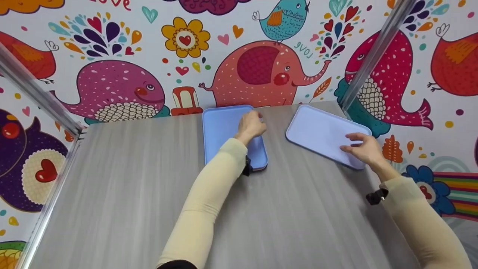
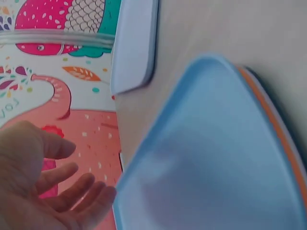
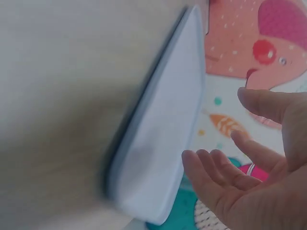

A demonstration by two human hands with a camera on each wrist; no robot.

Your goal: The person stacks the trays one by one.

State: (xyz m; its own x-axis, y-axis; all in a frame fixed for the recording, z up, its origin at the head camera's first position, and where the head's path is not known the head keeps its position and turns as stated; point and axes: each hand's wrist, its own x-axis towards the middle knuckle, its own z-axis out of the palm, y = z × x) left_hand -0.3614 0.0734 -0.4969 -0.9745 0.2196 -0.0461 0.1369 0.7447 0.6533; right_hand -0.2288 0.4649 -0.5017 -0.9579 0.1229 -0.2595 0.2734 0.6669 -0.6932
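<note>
A blue rectangular tray lies near the back of the table, topping a stack whose orange edge shows beneath it in the left wrist view. Over its right side is my left hand, fingers loosely bent and holding nothing; in the left wrist view the fingertips overlap the blue rim. To the right, a pale lavender tray lies at an angle. My right hand hovers at its right end, thumb and fingers spread apart with nothing between them. The right wrist view shows those fingertips close beside the tray's edge.
The grey wood-grain table meets a wall printed with cartoon animals right behind both trays. Metal frame posts rise at the left post and the right post.
</note>
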